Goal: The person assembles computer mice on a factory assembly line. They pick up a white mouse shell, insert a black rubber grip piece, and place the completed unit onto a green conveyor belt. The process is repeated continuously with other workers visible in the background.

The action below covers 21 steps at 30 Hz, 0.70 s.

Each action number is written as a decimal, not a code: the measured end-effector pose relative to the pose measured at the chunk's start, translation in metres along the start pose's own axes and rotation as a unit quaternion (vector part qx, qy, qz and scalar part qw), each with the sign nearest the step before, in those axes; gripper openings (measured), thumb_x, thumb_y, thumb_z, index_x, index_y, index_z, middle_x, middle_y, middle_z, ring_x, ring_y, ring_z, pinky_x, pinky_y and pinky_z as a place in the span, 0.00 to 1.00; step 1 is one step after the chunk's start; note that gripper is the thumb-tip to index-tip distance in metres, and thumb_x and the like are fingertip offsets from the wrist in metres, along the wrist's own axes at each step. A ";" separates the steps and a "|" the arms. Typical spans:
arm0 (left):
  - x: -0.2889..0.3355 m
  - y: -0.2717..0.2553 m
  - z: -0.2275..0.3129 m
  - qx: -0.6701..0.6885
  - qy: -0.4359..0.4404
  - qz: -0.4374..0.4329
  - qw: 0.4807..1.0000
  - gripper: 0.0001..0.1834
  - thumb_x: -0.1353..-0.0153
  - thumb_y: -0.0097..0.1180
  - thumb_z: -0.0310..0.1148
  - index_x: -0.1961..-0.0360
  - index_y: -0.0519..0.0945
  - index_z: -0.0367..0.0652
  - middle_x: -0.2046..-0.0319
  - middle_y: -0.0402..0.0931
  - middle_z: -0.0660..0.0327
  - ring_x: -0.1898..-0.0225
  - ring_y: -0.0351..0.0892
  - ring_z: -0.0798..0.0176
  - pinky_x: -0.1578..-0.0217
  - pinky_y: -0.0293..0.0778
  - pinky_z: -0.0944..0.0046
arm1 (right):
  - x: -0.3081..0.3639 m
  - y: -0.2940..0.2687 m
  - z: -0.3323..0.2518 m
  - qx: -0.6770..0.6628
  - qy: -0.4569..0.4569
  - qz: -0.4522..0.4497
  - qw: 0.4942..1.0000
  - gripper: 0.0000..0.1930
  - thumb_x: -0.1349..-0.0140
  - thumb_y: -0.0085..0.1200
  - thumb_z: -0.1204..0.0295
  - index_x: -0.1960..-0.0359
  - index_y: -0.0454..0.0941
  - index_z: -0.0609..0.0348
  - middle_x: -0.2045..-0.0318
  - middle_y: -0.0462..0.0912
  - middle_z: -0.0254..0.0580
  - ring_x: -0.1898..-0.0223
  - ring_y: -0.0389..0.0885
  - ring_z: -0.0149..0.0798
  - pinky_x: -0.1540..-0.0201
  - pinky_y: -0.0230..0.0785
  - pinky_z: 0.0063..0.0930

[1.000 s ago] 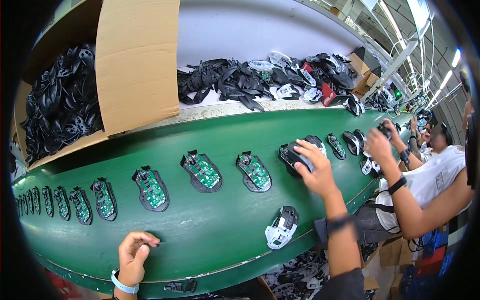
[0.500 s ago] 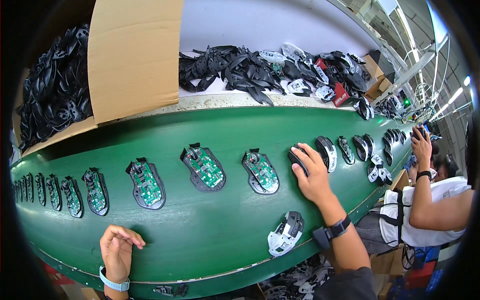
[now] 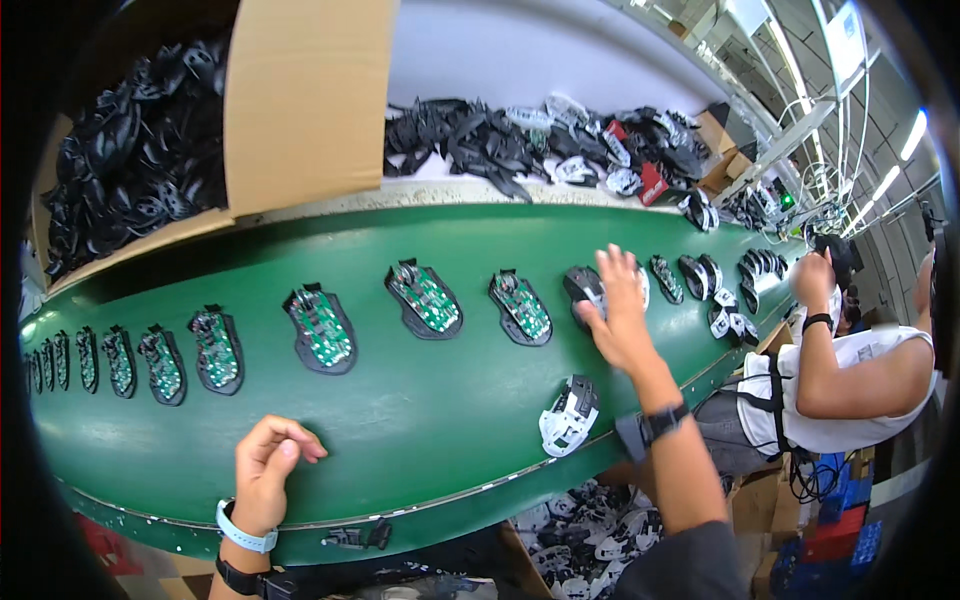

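My right hand [image 3: 624,312] is stretched flat, fingers out, over a black and grey computer mouse shell [image 3: 582,288] on a green conveyor belt [image 3: 430,400]. The hand hides part of that shell and part of a white-sided one behind it. Nothing shows in its grasp. My left hand [image 3: 272,468] hovers above the belt's near side, fingers loosely bent and holding nothing I can see. Between the hands, farther up the belt, lie open mouse bases with green circuit boards [image 3: 522,305]. A white and black mouse part [image 3: 570,416] rests below my right hand.
A cardboard box [image 3: 305,110] of black shells stands at the back left. Loose shell parts [image 3: 470,135] cover the shelf behind the belt. Small black pieces [image 3: 358,535] lie on the near ledge. On the right, another person [image 3: 850,370] works beside the belt.
My right hand has loosened from the black mouse shell and its fingers have straightened. My left hand has curled a little more. The whole view has shifted.
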State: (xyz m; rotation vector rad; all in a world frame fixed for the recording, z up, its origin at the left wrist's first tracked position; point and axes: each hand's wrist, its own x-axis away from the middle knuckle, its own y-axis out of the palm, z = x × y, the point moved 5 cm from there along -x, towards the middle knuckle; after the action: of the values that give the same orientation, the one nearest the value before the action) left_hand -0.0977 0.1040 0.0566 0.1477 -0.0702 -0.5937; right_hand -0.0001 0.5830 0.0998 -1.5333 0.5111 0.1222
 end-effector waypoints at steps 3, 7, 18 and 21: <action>0.007 -0.005 0.008 -0.006 0.002 0.000 1.000 0.10 0.29 0.56 0.34 0.59 0.77 0.37 0.65 0.82 0.56 0.61 0.81 0.63 0.56 0.76 0.62 | 0.049 -0.046 -0.042 -0.116 0.180 0.073 0.974 0.31 0.34 0.62 0.58 0.35 0.70 0.61 0.36 0.72 0.62 0.36 0.71 0.63 0.32 0.63 0.50; 0.005 0.023 0.025 -0.035 0.009 -0.041 0.999 0.09 0.30 0.56 0.33 0.57 0.76 0.37 0.63 0.82 0.56 0.60 0.82 0.62 0.55 0.76 0.61 | 0.125 -0.044 -0.104 -0.056 0.181 0.063 0.980 0.26 0.43 0.67 0.62 0.45 0.78 0.63 0.44 0.78 0.61 0.45 0.78 0.64 0.40 0.72 0.51; 0.077 0.105 0.027 0.129 -0.114 -0.096 0.980 0.52 0.48 0.78 0.46 0.29 0.55 0.48 0.52 0.79 0.50 0.54 0.86 0.51 0.52 0.85 0.52 | 0.185 -0.115 -0.259 -0.449 -0.062 0.027 0.891 0.34 0.35 0.64 0.54 0.31 0.72 0.56 0.27 0.64 0.51 0.28 0.61 0.58 0.27 0.52 0.52; 0.082 0.076 0.033 0.157 -0.041 0.003 0.987 0.51 0.40 0.71 0.49 0.27 0.50 0.52 0.62 0.77 0.53 0.75 0.85 0.53 0.78 0.87 0.55 | 0.255 -0.052 -0.161 -0.622 0.266 -0.093 0.731 0.16 0.35 0.65 0.62 0.50 0.86 0.57 0.56 0.89 0.44 0.55 0.87 0.38 0.50 0.78 0.36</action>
State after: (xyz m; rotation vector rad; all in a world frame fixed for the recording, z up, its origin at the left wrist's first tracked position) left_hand 0.0083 0.1165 0.1028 0.4296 -0.2438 -0.5803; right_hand 0.2082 0.3637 0.0555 -2.9913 0.7822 -0.1997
